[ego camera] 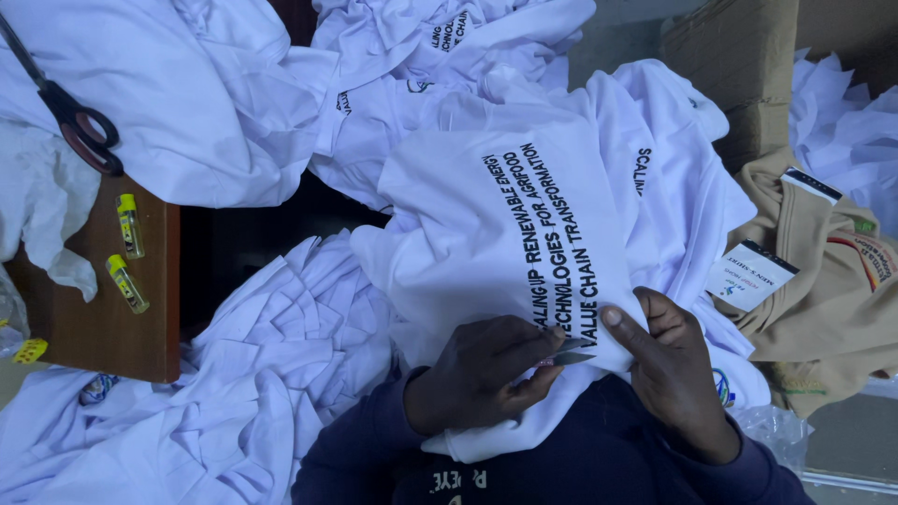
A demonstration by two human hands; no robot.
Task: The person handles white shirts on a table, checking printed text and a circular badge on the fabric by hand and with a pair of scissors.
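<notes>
A white T-shirt (505,215) with black printed lettering lies over my lap, on top of a heap of similar white shirts. My left hand (477,374) pinches a small metal thread clipper (567,353) at the shirt's lower edge, just under the lettering. My right hand (673,369) grips the same fabric beside it, with its thumb pressed flat on the cloth right of the clipper's tip. Both dark blue sleeves come in from the bottom of the view.
Piles of white shirts (281,374) surround me. A wooden table (112,318) at left carries two small yellow-capped tubes (129,224) and dark-handled scissors (79,122). A beige garment (832,299) with card tags lies at right, below a cardboard box (739,56).
</notes>
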